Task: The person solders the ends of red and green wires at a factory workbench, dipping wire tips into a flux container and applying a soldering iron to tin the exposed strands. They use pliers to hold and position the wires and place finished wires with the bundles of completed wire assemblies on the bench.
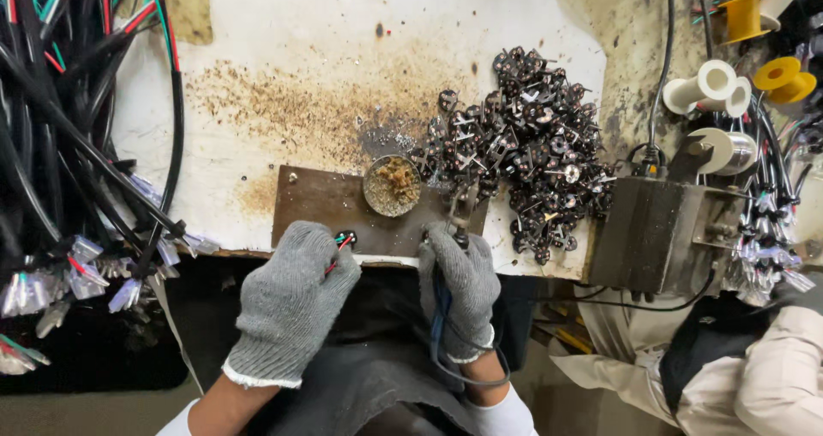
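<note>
No packages, printed labels, signs or screens appear anywhere at this workstation. The stained white tabletop [343, 50] carries only loose work material, and nothing on it bears a wrapper, sticker or display. The grey metal box [656, 234] at the right shows bare, unmarked sides with no panel or readout visible. The spools [716, 89] at the far right are plain, without tags that can be made out.
</note>
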